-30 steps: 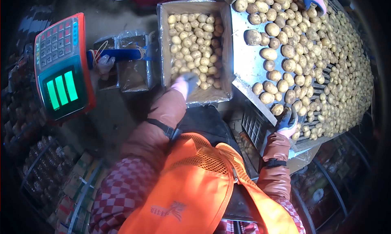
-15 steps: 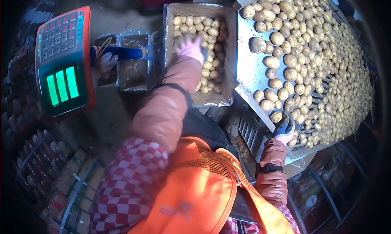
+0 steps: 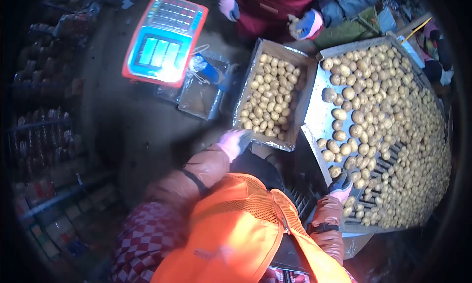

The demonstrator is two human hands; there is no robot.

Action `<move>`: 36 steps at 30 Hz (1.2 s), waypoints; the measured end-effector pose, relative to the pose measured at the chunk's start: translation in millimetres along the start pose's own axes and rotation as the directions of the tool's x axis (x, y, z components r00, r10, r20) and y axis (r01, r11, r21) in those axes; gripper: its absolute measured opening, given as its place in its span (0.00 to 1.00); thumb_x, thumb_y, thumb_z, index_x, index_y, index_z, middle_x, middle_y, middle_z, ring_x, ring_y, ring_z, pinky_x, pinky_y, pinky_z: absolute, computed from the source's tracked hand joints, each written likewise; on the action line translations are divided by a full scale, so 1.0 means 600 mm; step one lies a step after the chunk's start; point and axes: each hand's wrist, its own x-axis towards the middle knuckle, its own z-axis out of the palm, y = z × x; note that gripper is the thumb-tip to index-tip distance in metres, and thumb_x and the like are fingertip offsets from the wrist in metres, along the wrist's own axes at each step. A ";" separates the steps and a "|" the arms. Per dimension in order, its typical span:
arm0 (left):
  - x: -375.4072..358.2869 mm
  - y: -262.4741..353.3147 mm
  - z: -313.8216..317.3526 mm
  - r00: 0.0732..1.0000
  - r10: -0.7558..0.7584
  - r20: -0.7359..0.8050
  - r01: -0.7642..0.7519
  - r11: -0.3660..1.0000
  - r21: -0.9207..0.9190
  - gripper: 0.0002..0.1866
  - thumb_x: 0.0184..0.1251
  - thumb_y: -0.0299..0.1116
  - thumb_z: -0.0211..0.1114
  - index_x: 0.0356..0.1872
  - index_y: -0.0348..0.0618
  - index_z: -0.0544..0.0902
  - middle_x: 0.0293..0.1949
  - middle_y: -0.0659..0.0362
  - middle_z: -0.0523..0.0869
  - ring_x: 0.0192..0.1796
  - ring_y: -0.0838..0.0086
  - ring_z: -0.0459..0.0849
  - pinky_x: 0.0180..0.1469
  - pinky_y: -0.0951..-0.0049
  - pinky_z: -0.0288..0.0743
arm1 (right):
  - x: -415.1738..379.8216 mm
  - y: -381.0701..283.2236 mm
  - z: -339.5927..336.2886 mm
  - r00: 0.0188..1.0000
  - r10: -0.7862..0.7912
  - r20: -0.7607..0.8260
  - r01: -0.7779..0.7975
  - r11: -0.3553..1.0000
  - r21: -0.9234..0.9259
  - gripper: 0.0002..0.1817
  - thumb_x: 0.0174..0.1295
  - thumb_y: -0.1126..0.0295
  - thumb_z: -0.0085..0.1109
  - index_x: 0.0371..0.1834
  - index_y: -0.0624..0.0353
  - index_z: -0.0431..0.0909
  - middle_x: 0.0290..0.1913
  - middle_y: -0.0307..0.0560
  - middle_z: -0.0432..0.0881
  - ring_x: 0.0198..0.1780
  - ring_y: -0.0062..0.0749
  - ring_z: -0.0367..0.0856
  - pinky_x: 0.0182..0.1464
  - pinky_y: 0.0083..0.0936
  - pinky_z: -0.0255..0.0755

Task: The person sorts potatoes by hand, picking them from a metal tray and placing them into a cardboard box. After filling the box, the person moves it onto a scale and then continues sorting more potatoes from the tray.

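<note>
My left hand (image 3: 235, 144), in a pink and grey glove, is at the near left corner of the lined box (image 3: 279, 144). Blur hides whether its fingers grip the rim. Inside the box lies a layer of potatoes (image 3: 270, 93). My right hand (image 3: 340, 187), gloved alike, rests at the near corner of the metal sorting table (image 3: 317, 157), beside loose potatoes (image 3: 364, 147). Its fingers are curled, and what they hold, if anything, is hidden.
A red-framed scale display (image 3: 164, 39) stands at the upper left, by plastic-lined trays (image 3: 199, 98). Across the box is a co-worker (image 3: 270, 7) with two gloved hands, one holding something (image 3: 295, 27). Stacked goods (image 3: 46, 135) line the left side.
My left hand has left the potatoes inside the box and moved to its near corner. The view has shifted, showing more of the co-worker. My right hand stays at the table's corner.
</note>
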 end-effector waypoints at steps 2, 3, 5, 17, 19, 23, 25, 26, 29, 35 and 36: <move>-0.025 -0.018 0.008 0.944 -0.310 -0.115 0.240 0.883 -0.404 0.14 0.65 0.41 0.67 0.47 0.45 0.87 0.38 0.55 0.89 0.41 0.65 0.87 0.49 0.66 0.79 | -0.001 -0.010 -0.001 0.997 0.045 0.061 -0.050 0.995 0.081 0.21 0.71 0.63 0.57 0.59 0.68 0.73 0.55 0.51 0.80 0.52 0.34 0.78 0.56 0.30 0.73; -0.036 -0.018 0.007 0.862 -0.506 -0.027 0.397 0.707 -0.586 0.14 0.65 0.39 0.68 0.46 0.43 0.87 0.38 0.56 0.89 0.39 0.71 0.86 0.47 0.70 0.79 | -0.006 -0.015 -0.002 0.996 0.052 0.077 -0.061 0.990 0.129 0.20 0.71 0.65 0.56 0.60 0.68 0.72 0.55 0.52 0.80 0.53 0.34 0.78 0.57 0.31 0.73; -0.054 -0.039 0.024 0.795 -0.606 -0.036 0.463 0.644 -0.609 0.14 0.67 0.41 0.66 0.43 0.41 0.88 0.31 0.58 0.87 0.33 0.77 0.82 0.40 0.72 0.77 | 0.000 -0.008 -0.009 0.995 -0.056 0.087 0.047 0.993 0.110 0.21 0.72 0.66 0.56 0.62 0.68 0.72 0.55 0.53 0.80 0.54 0.36 0.79 0.58 0.31 0.73; -0.095 0.123 0.043 0.759 -0.555 0.340 0.579 0.814 0.036 0.23 0.72 0.56 0.55 0.50 0.50 0.86 0.35 0.57 0.88 0.39 0.70 0.84 0.47 0.66 0.76 | 0.049 0.081 -0.025 0.935 -0.176 0.307 0.100 0.963 0.249 0.20 0.70 0.74 0.54 0.65 0.65 0.71 0.39 0.40 0.79 0.33 0.19 0.72 0.35 0.18 0.69; -0.110 0.151 0.032 0.763 -0.555 0.330 0.567 0.821 0.070 0.24 0.73 0.56 0.53 0.51 0.50 0.85 0.38 0.58 0.88 0.42 0.67 0.84 0.49 0.64 0.76 | 0.068 0.118 -0.007 0.920 -0.279 0.273 0.173 0.919 0.355 0.21 0.70 0.74 0.55 0.65 0.65 0.71 0.39 0.39 0.79 0.33 0.19 0.72 0.35 0.17 0.68; -0.139 0.178 0.035 0.795 -0.522 0.308 0.509 0.851 0.127 0.24 0.72 0.57 0.54 0.49 0.49 0.86 0.40 0.55 0.88 0.46 0.63 0.85 0.52 0.63 0.75 | 0.081 0.147 -0.002 0.920 -0.223 0.321 0.103 0.931 0.351 0.20 0.70 0.74 0.55 0.64 0.65 0.71 0.39 0.39 0.79 0.32 0.18 0.71 0.35 0.17 0.68; -0.154 0.189 0.025 0.820 -0.450 0.354 0.441 0.891 0.110 0.25 0.71 0.57 0.54 0.49 0.49 0.86 0.43 0.52 0.88 0.49 0.60 0.85 0.54 0.61 0.75 | 0.088 0.175 0.008 0.910 -0.218 0.353 0.093 0.936 0.340 0.20 0.69 0.74 0.54 0.64 0.65 0.71 0.38 0.39 0.78 0.32 0.18 0.70 0.34 0.17 0.67; -0.163 0.168 0.035 0.923 -0.281 0.265 0.258 0.959 0.118 0.26 0.70 0.58 0.55 0.50 0.48 0.86 0.48 0.49 0.87 0.54 0.54 0.83 0.57 0.60 0.74 | 0.099 0.182 0.012 0.906 -0.225 0.358 0.097 0.935 0.342 0.21 0.69 0.74 0.54 0.64 0.65 0.71 0.38 0.39 0.78 0.32 0.18 0.70 0.34 0.17 0.67; -0.165 0.185 0.036 0.914 -0.267 0.305 0.211 0.956 0.204 0.28 0.72 0.56 0.52 0.57 0.45 0.82 0.60 0.47 0.81 0.63 0.51 0.77 0.66 0.60 0.69 | 0.055 0.128 0.009 0.898 -0.411 0.156 0.390 0.908 0.152 0.19 0.68 0.73 0.55 0.61 0.66 0.74 0.47 0.48 0.83 0.42 0.27 0.80 0.47 0.24 0.75; -0.161 0.175 0.039 0.908 -0.260 0.329 0.209 0.961 0.182 0.28 0.72 0.57 0.54 0.60 0.46 0.81 0.61 0.48 0.81 0.64 0.52 0.77 0.66 0.59 0.68 | 0.066 0.154 0.015 0.913 -0.348 0.214 0.305 0.929 0.211 0.17 0.66 0.73 0.56 0.58 0.64 0.76 0.41 0.44 0.82 0.37 0.23 0.78 0.41 0.22 0.74; -0.155 0.173 0.037 0.905 -0.278 0.321 0.239 0.958 0.156 0.28 0.72 0.56 0.54 0.61 0.46 0.80 0.60 0.48 0.82 0.65 0.53 0.77 0.66 0.59 0.68 | 0.074 0.166 0.019 0.890 -0.418 0.183 0.402 0.908 0.122 0.17 0.66 0.73 0.56 0.58 0.62 0.76 0.37 0.41 0.80 0.32 0.19 0.75 0.36 0.21 0.72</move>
